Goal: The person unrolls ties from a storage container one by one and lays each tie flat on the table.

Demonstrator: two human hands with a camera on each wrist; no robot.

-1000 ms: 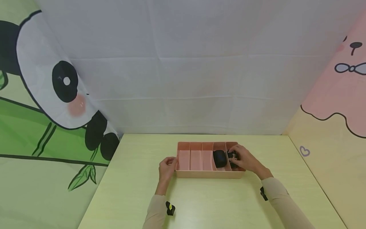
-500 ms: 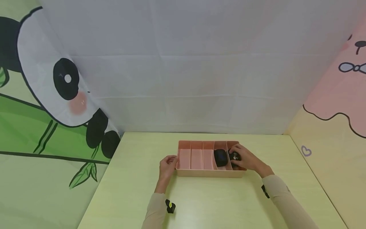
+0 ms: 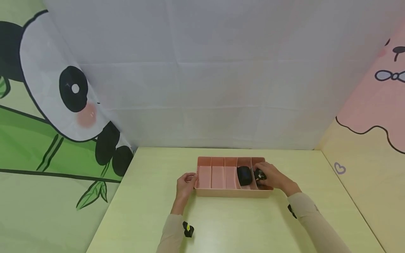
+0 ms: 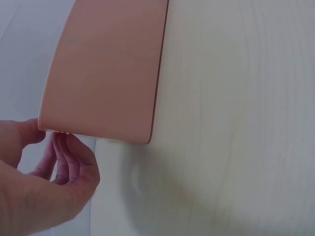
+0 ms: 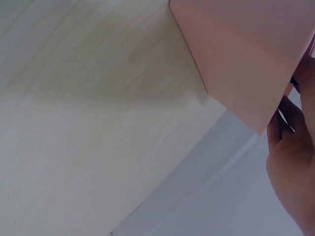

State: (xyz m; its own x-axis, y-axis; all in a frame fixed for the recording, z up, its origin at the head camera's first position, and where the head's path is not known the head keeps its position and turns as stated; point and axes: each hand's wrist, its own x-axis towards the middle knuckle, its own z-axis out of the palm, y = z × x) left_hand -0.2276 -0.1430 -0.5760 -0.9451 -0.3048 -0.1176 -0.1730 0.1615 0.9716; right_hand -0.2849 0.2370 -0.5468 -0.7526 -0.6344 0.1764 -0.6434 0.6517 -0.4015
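Note:
A pink divided organizer box [image 3: 232, 193] lies lengthwise on the table in the head view. My left hand [image 3: 184, 186] holds its left end; in the left wrist view, the thumb [image 4: 32, 132] is at the rim and curled fingers touch the end wall. At the other end, my right hand [image 3: 273, 175] reaches into the rightmost compartment. Its thumb and fingers grip a small black object [image 3: 260, 174] with pale markings, partly covered by the hand. One compartment over sits a rounded black object [image 3: 244, 175]. The right wrist view shows the box's outer wall [image 5: 246, 73] but not the gripped object.
The pale wooden table [image 3: 227, 228] extends around the box. Behind it hangs a white cloth backdrop [image 3: 202, 88]. Printed side walls, with a panda at left and a pink figure at right, flank the table. Dark wrist cameras are strapped to both sleeves.
The small black object has turned slightly in my right hand within its compartment, and the fingers have shifted a little. My left hand and the box stay in place.

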